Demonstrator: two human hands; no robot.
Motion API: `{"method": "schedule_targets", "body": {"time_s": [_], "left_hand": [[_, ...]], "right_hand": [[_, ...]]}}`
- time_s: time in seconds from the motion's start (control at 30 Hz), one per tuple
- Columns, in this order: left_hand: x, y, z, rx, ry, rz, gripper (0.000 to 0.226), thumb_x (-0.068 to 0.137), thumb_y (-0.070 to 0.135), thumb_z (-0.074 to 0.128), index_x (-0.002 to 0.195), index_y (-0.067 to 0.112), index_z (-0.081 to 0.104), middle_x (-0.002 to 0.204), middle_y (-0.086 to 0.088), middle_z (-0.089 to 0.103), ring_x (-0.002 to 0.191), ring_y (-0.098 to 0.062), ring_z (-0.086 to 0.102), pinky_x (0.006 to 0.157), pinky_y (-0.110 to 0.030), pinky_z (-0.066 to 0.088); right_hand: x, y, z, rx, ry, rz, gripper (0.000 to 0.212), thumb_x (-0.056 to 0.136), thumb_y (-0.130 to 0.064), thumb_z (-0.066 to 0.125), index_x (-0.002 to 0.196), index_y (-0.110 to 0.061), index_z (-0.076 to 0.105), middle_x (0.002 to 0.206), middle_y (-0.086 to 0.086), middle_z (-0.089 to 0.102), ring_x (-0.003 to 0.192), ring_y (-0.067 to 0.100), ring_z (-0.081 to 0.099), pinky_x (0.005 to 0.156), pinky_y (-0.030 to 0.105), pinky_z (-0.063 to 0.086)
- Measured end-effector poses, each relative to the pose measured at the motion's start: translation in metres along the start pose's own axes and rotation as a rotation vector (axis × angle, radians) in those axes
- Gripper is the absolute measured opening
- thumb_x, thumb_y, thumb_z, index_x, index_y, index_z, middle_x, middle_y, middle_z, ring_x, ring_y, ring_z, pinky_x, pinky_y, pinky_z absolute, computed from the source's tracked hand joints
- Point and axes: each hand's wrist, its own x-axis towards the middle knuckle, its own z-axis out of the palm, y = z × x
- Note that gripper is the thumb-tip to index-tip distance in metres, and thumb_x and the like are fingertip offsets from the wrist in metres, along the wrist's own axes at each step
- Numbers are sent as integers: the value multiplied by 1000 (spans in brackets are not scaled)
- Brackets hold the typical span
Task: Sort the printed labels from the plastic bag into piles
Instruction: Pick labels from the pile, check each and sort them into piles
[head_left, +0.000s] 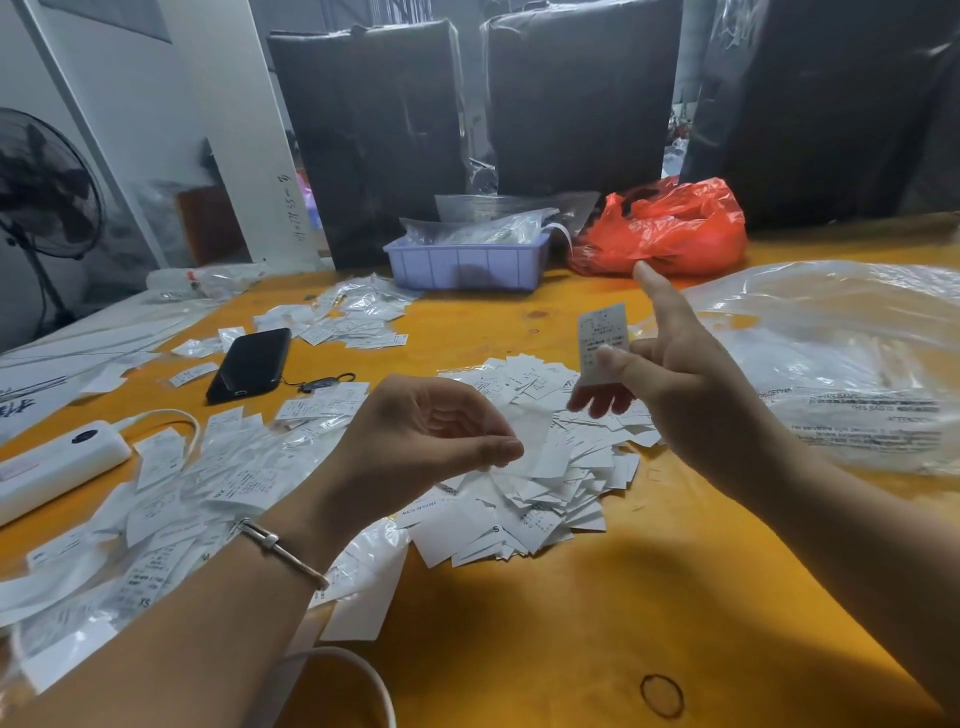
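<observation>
A big heap of white printed labels (535, 483) lies mid-table. My right hand (670, 364) hovers above its far edge and pinches one upright label (602, 335) between thumb and fingers, the index finger pointing away. My left hand (431, 441) hangs over the heap's near-left side, fingers curled, thumb and fingertips pinching a white label (537, 447). More labels form loose piles at the left (171, 499) and toward the back (353, 317). A large clear plastic bag (852, 364) lies at the right.
On the orange table (571, 623): a black phone (252, 364), a white power bank (57, 467) with cable, a purple tray (467, 262) of bagged items, a red plastic bag (670, 234), a rubber band (661, 696). Dark wrapped bundles stand behind; a fan stands at far left.
</observation>
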Motion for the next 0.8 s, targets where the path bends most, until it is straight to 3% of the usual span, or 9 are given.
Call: {"method": "schedule_targets", "body": {"time_s": [0.07, 0.2, 0.33, 0.4, 0.5, 0.63, 0.8], "left_hand": [[0, -1, 1, 2, -24, -13, 22, 70, 22, 77, 83, 5, 76, 75, -8, 75, 68, -22, 71, 66, -25, 58], [0, -2, 2, 11, -45, -17, 20, 71, 23, 76, 84, 8, 76, 75, -6, 75, 66, -19, 70, 65, -24, 57], [0, -2, 1, 23, -46, -2, 18, 70, 21, 78, 82, 8, 75, 75, -3, 75, 66, -19, 70, 65, -25, 58], [0, -1, 1, 26, -42, 7, 18, 69, 21, 79, 81, 8, 75, 75, -4, 74, 67, -19, 70, 66, -27, 59], [1, -1, 2, 22, -25, 11, 21, 68, 22, 80, 79, 6, 75, 75, -4, 75, 69, -19, 70, 68, -28, 59], [0, 0, 3, 27, -19, 19, 21, 67, 23, 80, 79, 7, 74, 77, -4, 75, 71, -22, 71, 69, -30, 60], [0, 0, 3, 34, -4, 4, 26, 67, 22, 81, 80, 0, 74, 76, -7, 74, 71, -30, 69, 68, -43, 59]], "right_hand": [[-1, -6, -1, 202, -19, 17, 65, 99, -6, 45, 151, -17, 9, 79, 13, 73, 69, 24, 69, 60, 23, 52], [-3, -17, -2, 298, -26, 15, 18, 97, -7, 45, 115, -7, 49, 84, 12, 75, 78, 27, 70, 65, 27, 49], [-5, -23, -1, 252, 30, -46, 21, 79, -22, 65, 93, -8, 71, 90, 12, 73, 72, 7, 62, 63, 15, 44], [-7, -25, -1, 305, 9, -76, 19, 70, -19, 70, 84, -5, 73, 82, 14, 71, 62, 0, 57, 58, 10, 42], [-9, -24, -3, 318, -73, -121, 13, 70, -10, 71, 82, -4, 72, 65, 0, 69, 55, 1, 56, 52, 10, 42], [-14, -24, 1, 178, -140, -155, 6, 76, 5, 70, 82, 3, 69, 67, 10, 70, 58, 10, 62, 55, 19, 48], [-16, -28, 4, 84, -133, -215, 6, 82, -5, 70, 80, 0, 71, 65, 13, 67, 55, 20, 55, 52, 30, 43]]}}
